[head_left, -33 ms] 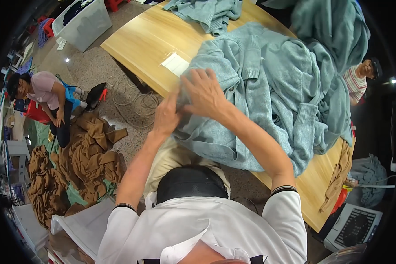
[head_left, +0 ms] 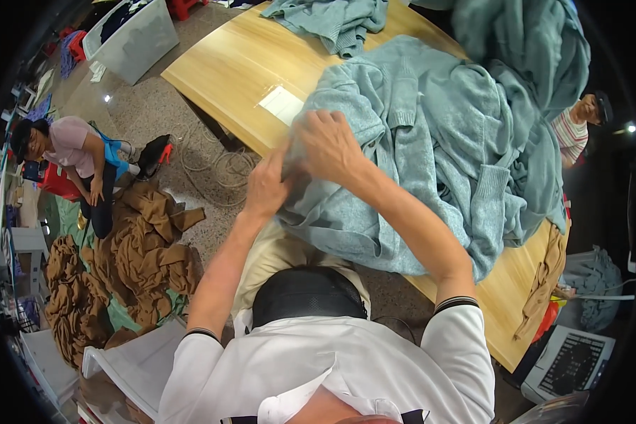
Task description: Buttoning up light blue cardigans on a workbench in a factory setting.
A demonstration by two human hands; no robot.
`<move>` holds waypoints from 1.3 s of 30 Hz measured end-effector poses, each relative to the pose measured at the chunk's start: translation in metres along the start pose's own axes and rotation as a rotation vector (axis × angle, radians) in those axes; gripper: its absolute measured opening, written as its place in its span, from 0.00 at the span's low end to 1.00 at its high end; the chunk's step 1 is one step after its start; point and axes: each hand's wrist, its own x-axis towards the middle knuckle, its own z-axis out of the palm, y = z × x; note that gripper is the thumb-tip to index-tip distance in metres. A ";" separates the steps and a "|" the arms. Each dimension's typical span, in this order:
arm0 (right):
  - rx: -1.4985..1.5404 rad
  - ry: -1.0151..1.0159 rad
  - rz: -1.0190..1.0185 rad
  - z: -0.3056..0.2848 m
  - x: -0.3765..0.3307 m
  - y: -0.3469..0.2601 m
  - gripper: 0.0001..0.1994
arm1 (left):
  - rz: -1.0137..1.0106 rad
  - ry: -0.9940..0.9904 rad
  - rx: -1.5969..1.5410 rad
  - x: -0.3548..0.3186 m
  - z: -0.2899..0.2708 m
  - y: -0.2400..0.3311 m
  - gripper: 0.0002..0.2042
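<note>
A heap of grey-green knitted sweaters (head_left: 445,155) lies on the wooden table, with ribbed cuffs and bands showing. At the near left edge of the heap, both hands work close together on the knit. My left hand (head_left: 267,185) has its fingers bent around the sweater's edge, their tips partly hidden. Just to the right of it, my right hand (head_left: 326,147) lies over the cloth with its fingers curled into it, back of the hand upward. The pinched fold between the hands is slightly blurred.
A white paper (head_left: 280,104) lies on the table (head_left: 226,60). More grey-green knitwear (head_left: 332,21) sits at the far edge. Brown garments (head_left: 145,244) are piled on the floor at left near a seated person (head_left: 74,152). Another person (head_left: 571,131) is beyond the table at right.
My right hand's fingers, more stretched before, are now curled into the cloth. The hanging grey-green knitwear at the far right has shifted slightly left.
</note>
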 end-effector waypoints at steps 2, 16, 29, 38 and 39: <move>-0.012 -0.046 -0.012 -0.003 0.010 0.022 0.17 | 0.003 -0.034 -0.006 0.002 -0.014 0.002 0.27; 1.638 0.297 0.620 -0.132 0.024 0.093 0.14 | 0.224 0.358 0.178 0.028 -0.103 -0.034 0.12; 1.995 0.957 0.340 -0.143 -0.088 0.255 0.15 | -0.181 0.572 -0.035 0.169 -0.135 -0.158 0.13; 1.931 0.575 0.584 -0.042 -0.103 0.204 0.10 | -0.168 -0.028 -0.055 0.100 -0.006 -0.023 0.23; 1.771 0.587 0.754 -0.045 -0.092 0.182 0.12 | -0.327 -0.245 -0.134 0.082 -0.002 0.008 0.25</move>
